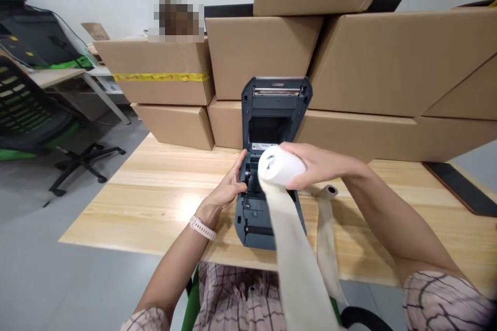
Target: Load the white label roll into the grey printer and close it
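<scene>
A dark label printer (254, 214) lies on the wooden table with its lid (276, 101) raised, so the inside shows. My left hand (229, 186) grips the printer's left side, its thumb over the inner edge and its fingers along the outside. In my right hand (316, 163) is a white paper roll (275, 165), held tilted above the open printer bay. A long loose strip of paper (297, 258) hangs from the roll past the table's front edge. Right of the printer lies a small roll core (331, 191) with another strip (326, 238) trailing over the edge.
Stacked cardboard boxes (264, 57) stand right behind the printer. A dark flat device or pad (462, 186) lies at the table's right side. Office chair (34, 114) and another desk are at the left; a blurred person's head is behind the boxes.
</scene>
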The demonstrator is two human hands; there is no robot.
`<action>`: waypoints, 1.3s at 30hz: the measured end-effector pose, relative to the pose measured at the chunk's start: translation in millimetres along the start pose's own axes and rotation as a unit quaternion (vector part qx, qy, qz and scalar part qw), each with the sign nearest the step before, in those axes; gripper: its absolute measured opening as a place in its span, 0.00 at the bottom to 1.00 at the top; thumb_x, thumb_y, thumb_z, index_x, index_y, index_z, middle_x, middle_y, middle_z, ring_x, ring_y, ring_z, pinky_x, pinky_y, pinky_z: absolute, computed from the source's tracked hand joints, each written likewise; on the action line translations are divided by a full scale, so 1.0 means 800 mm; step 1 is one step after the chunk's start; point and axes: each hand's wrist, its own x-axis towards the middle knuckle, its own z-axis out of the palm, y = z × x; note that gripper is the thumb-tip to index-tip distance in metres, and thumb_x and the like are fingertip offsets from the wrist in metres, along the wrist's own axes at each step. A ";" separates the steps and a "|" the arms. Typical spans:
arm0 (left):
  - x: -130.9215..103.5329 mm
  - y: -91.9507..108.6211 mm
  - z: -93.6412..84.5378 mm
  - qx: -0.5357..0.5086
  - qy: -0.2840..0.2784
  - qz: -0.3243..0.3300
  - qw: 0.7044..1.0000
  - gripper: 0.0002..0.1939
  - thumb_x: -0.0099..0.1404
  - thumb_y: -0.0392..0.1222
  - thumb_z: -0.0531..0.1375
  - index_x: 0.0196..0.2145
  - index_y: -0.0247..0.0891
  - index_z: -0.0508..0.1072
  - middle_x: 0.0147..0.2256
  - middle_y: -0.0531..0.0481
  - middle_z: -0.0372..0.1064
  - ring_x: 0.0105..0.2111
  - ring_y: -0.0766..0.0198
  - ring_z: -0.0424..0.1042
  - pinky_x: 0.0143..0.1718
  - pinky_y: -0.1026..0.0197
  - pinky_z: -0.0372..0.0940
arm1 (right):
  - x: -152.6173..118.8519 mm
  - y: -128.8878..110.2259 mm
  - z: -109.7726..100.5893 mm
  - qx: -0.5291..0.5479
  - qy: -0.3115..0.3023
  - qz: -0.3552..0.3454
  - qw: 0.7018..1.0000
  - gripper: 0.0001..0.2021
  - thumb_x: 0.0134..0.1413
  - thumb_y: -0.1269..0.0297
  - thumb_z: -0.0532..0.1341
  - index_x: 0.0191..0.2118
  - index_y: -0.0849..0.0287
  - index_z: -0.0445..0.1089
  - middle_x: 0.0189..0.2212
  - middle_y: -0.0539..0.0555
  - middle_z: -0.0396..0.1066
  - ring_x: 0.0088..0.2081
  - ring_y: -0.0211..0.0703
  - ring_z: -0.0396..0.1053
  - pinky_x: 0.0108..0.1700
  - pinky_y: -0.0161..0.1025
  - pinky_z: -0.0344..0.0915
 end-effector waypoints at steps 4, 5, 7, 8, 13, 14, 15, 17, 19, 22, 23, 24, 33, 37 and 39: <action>0.001 -0.002 0.000 -0.010 0.005 0.003 1.000 0.61 0.47 0.33 0.65 0.76 0.46 0.45 0.77 0.50 0.42 0.76 0.50 0.42 0.76 0.49 0.45 | 0.034 -0.034 0.023 -0.166 -0.087 0.010 0.982 0.28 0.48 0.45 0.69 0.51 0.58 0.71 0.47 0.60 0.75 0.44 0.57 0.73 0.44 0.47 0.67; 0.001 -0.002 0.000 -0.014 0.005 0.003 1.000 0.61 0.46 0.32 0.64 0.76 0.46 0.45 0.77 0.50 0.42 0.76 0.50 0.42 0.76 0.50 0.45 | 0.039 -0.034 0.029 -0.187 -0.098 0.016 0.977 0.29 0.49 0.45 0.69 0.52 0.58 0.71 0.48 0.61 0.75 0.45 0.58 0.73 0.44 0.48 0.67; 0.000 -0.001 0.001 -0.022 0.003 -0.005 1.000 0.62 0.45 0.31 0.62 0.76 0.47 0.45 0.76 0.51 0.43 0.76 0.49 0.45 0.75 0.49 0.47 | 0.047 -0.028 0.041 -0.215 -0.114 0.029 0.969 0.31 0.49 0.45 0.69 0.54 0.60 0.72 0.48 0.63 0.75 0.45 0.60 0.72 0.45 0.49 0.66; 0.000 -0.001 0.002 -0.024 0.002 -0.009 1.000 0.62 0.45 0.31 0.61 0.76 0.47 0.44 0.76 0.50 0.43 0.76 0.49 0.45 0.75 0.48 0.47 | 0.050 -0.024 0.046 -0.223 -0.120 0.036 0.967 0.32 0.49 0.44 0.69 0.54 0.61 0.72 0.48 0.64 0.75 0.44 0.61 0.72 0.45 0.50 0.66; 0.000 0.000 0.004 -0.026 0.002 0.000 1.000 0.63 0.43 0.31 0.60 0.77 0.43 0.43 0.76 0.48 0.44 0.75 0.48 0.46 0.76 0.47 0.46 | 0.043 -0.012 0.061 -0.215 -0.124 0.036 0.968 0.34 0.57 0.41 0.64 0.62 0.60 0.68 0.54 0.65 0.73 0.49 0.62 0.71 0.50 0.53 0.66; 0.000 0.000 0.004 -0.023 0.002 0.003 1.000 0.63 0.44 0.31 0.60 0.77 0.43 0.43 0.76 0.48 0.43 0.75 0.47 0.47 0.75 0.47 0.47 | 0.036 -0.013 0.062 -0.208 -0.099 0.014 0.973 0.34 0.61 0.42 0.63 0.64 0.60 0.67 0.57 0.65 0.72 0.52 0.62 0.71 0.52 0.54 0.65; -0.001 0.000 0.004 -0.019 0.001 0.004 1.000 0.63 0.44 0.31 0.60 0.77 0.44 0.42 0.76 0.49 0.43 0.75 0.47 0.47 0.75 0.46 0.48 | 0.026 -0.016 0.064 -0.200 -0.068 -0.014 0.977 0.32 0.64 0.43 0.61 0.65 0.59 0.66 0.59 0.65 0.70 0.54 0.62 0.69 0.55 0.55 0.65; -0.002 0.000 0.005 -0.010 0.000 0.004 1.000 0.62 0.46 0.31 0.60 0.77 0.45 0.43 0.76 0.49 0.44 0.74 0.47 0.48 0.75 0.45 0.48 | 0.002 -0.027 0.068 -0.179 -0.016 -0.073 0.981 0.28 0.69 0.46 0.57 0.66 0.56 0.66 0.62 0.64 0.69 0.59 0.60 0.67 0.59 0.56 0.64; -0.002 0.001 0.006 -0.015 0.004 0.009 1.000 0.61 0.47 0.31 0.61 0.77 0.42 0.43 0.75 0.48 0.47 0.74 0.47 0.49 0.75 0.46 0.47 | -0.025 -0.042 0.077 -0.156 -0.011 -0.110 0.982 0.24 0.73 0.49 0.54 0.65 0.53 0.68 0.64 0.60 0.69 0.63 0.57 0.66 0.61 0.56 0.64; -0.001 0.002 0.006 -0.018 0.007 0.022 1.000 0.60 0.47 0.31 0.62 0.76 0.40 0.45 0.75 0.46 0.48 0.75 0.48 0.49 0.75 0.48 0.46 | -0.062 -0.064 0.100 -0.130 -0.042 -0.128 0.982 0.22 0.74 0.50 0.53 0.65 0.50 0.69 0.66 0.57 0.69 0.67 0.54 0.64 0.66 0.57 0.64; -0.001 0.002 0.006 -0.011 0.008 0.024 1.000 0.60 0.48 0.31 0.62 0.76 0.41 0.45 0.75 0.47 0.48 0.75 0.48 0.48 0.75 0.48 0.47 | -0.072 -0.069 0.110 -0.124 -0.042 -0.127 0.983 0.23 0.74 0.50 0.54 0.67 0.50 0.68 0.67 0.56 0.67 0.69 0.54 0.62 0.67 0.57 0.63; -0.001 0.001 0.006 0.000 0.011 0.024 1.000 0.59 0.48 0.31 0.62 0.76 0.43 0.45 0.75 0.48 0.47 0.75 0.48 0.48 0.75 0.48 0.47 | -0.080 -0.071 0.120 -0.121 -0.037 -0.121 0.985 0.24 0.73 0.50 0.55 0.68 0.50 0.66 0.69 0.57 0.64 0.70 0.54 0.61 0.68 0.58 0.63; -0.062 0.021 0.041 0.333 0.038 0.155 0.929 0.36 0.74 0.44 0.56 0.75 0.50 0.50 0.78 0.51 0.32 0.77 0.49 0.30 0.76 0.39 0.31 | -0.102 -0.076 0.169 -0.130 -0.011 -0.088 0.988 0.44 0.65 0.37 0.59 0.75 0.61 0.51 0.75 0.70 0.47 0.77 0.62 0.43 0.74 0.63 0.53; -0.083 0.036 0.055 0.427 -0.144 0.155 0.879 0.27 0.78 0.50 0.51 0.72 0.48 0.60 0.71 0.46 0.60 0.73 0.49 0.54 0.76 0.36 0.32 | -0.106 -0.088 0.171 -0.126 -0.013 -0.126 0.984 0.36 0.66 0.41 0.60 0.70 0.59 0.61 0.69 0.69 0.61 0.74 0.64 0.50 0.71 0.67 0.55; -0.082 0.037 0.055 0.453 -0.158 0.148 0.865 0.27 0.77 0.54 0.51 0.69 0.47 0.65 0.68 0.44 0.65 0.70 0.49 0.60 0.76 0.35 0.32 | -0.107 -0.091 0.174 -0.131 -0.008 -0.148 0.980 0.34 0.65 0.43 0.62 0.69 0.58 0.64 0.66 0.68 0.64 0.73 0.64 0.52 0.72 0.67 0.54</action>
